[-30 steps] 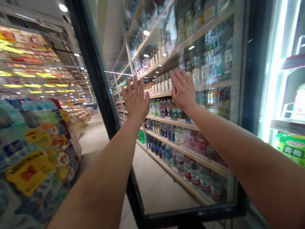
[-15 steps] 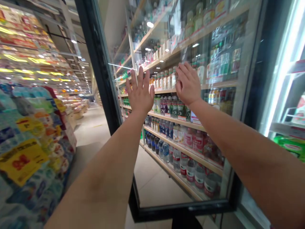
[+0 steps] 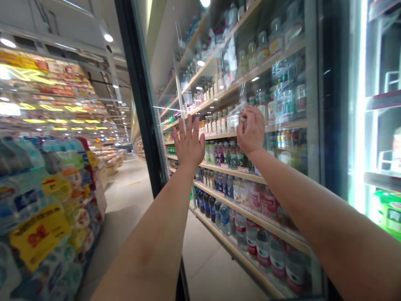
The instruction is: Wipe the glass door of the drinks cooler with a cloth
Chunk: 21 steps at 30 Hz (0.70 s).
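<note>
Glass door (image 3: 224,98): straight ahead, black-framed, between the aisle (image 3: 130,188) and a lit cooler (image 3: 384,100) on the right.
Left hand (image 3: 189,148): flat at the pane, fingers spread, holding nothing.
Right hand (image 3: 251,130): raised to the pane, fingers curled; cannot tell whether they grip anything.
Bottles (image 3: 240,232): in shelved rows, seen at the glass.
Yellow sign (image 3: 40,236): on stacked goods, far left.
</note>
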Available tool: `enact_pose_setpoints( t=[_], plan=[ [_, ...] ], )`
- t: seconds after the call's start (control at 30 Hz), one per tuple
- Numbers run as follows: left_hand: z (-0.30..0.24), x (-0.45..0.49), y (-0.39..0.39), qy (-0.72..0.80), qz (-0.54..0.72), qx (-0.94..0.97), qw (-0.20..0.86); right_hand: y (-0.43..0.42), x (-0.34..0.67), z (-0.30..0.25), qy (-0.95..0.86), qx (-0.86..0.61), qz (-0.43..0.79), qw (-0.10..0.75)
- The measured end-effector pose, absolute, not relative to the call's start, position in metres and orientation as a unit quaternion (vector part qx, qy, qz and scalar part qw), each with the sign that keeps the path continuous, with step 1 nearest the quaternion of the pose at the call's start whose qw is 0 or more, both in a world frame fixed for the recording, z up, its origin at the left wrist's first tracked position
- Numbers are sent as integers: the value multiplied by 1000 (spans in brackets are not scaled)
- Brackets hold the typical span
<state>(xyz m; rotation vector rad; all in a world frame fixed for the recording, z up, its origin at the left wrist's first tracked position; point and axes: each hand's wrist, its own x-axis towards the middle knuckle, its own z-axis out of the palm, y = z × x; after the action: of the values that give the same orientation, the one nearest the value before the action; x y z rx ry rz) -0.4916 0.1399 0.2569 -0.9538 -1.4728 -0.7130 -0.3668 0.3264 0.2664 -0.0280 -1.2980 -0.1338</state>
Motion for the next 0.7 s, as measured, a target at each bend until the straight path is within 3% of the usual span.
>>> enact_pose_setpoints(
  t=[0.17, 0.23, 0.43, 0.63, 0.7],
  plan=[
    [257, -491, 140, -634, -295, -406, 589, 312, -361, 258, -710, 93, -189, 672],
    [257, -491, 141, -632, -305, -411, 582, 312, -361, 257, -712, 72, -173, 676],
    [256, -491, 141, -634, -307, -410, 579, 321, -366, 260, -608, -45, -54, 791],
    [255, -494, 141, -631, -296, -403, 593, 310, -364, 252, -730, 107, -218, 638],
    [254, -494, 142, -634, -298, -404, 589, 314, -364, 252, -722, 105, -201, 653]
  ],
)
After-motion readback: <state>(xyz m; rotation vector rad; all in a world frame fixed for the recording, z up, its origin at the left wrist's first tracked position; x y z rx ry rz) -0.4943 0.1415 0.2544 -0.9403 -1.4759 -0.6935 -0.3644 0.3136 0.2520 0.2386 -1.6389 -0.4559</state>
